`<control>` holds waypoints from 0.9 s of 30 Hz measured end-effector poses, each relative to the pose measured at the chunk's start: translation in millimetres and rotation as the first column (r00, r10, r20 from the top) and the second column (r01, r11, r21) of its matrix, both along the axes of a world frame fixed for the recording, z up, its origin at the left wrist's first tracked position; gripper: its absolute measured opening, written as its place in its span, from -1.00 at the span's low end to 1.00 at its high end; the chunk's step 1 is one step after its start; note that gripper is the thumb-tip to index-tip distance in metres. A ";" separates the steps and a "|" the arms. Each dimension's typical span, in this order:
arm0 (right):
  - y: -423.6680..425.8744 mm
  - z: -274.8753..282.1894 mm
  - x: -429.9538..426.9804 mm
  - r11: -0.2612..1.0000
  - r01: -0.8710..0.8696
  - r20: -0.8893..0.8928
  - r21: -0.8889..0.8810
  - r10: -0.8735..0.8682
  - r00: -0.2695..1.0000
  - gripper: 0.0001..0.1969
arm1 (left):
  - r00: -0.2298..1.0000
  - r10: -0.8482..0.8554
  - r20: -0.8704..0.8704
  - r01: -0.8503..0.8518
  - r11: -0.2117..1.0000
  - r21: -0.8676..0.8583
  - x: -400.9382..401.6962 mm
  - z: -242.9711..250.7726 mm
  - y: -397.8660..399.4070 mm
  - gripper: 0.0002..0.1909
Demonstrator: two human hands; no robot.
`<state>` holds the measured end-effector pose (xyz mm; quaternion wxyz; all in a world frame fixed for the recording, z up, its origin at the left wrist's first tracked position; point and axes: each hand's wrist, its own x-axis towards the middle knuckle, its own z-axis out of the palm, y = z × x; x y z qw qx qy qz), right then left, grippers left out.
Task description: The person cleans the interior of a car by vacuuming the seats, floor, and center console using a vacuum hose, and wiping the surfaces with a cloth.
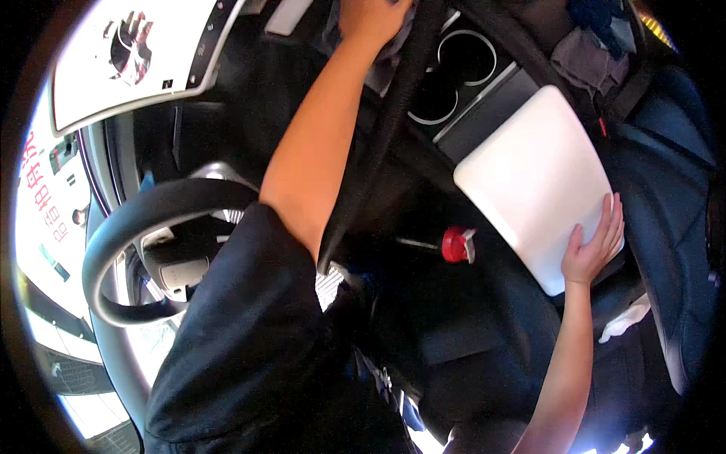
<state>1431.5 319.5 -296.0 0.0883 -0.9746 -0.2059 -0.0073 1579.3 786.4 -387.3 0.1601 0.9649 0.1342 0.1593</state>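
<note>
My left hand point(374, 20) is at the top edge, its fingertips partly cut off. It grips a dark grey cloth point(394, 48) that shows on both sides of the wrist, over the front part of a car's centre console. The left forearm stretches up past the steering wheel point(164, 198). My right hand point(592, 249) lies flat on the white console armrest lid point(530, 170), near its rear corner, fingers extended and holding nothing. Between the arms, two round cup holders point(468, 57) with bright rims sit ahead of the lid.
A large lit touchscreen point(153, 51) stands at the upper left. A small red fitting with a pale tab point(456, 245) lies beside the armrest on the dark driver's seat area. Another grey cloth point(590, 62) is at the upper right, near a dark blue seat point(669, 164). White material point(627, 319) shows lower right.
</note>
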 end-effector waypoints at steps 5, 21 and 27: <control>-2.3 1.6 -2.8 1.000 0.026 0.000 -0.006 -0.026 1.000 -0.30 | 0.908 0.242 -0.342 -0.238 0.970 0.055 -79.8 45.5 -28.1 -0.44; -4.0 -3.1 -7.7 0.999 0.009 0.012 0.038 -0.010 1.000 -0.30 | -0.021 -0.121 -0.992 0.454 0.883 -0.117 -347.5 128.2 -81.8 -0.61; -3.8 -0.5 -6.2 0.998 0.033 0.004 0.044 -0.033 0.999 -0.30 | -0.378 -0.478 -0.793 0.249 0.772 -0.584 -347.6 101.5 -170.5 -0.72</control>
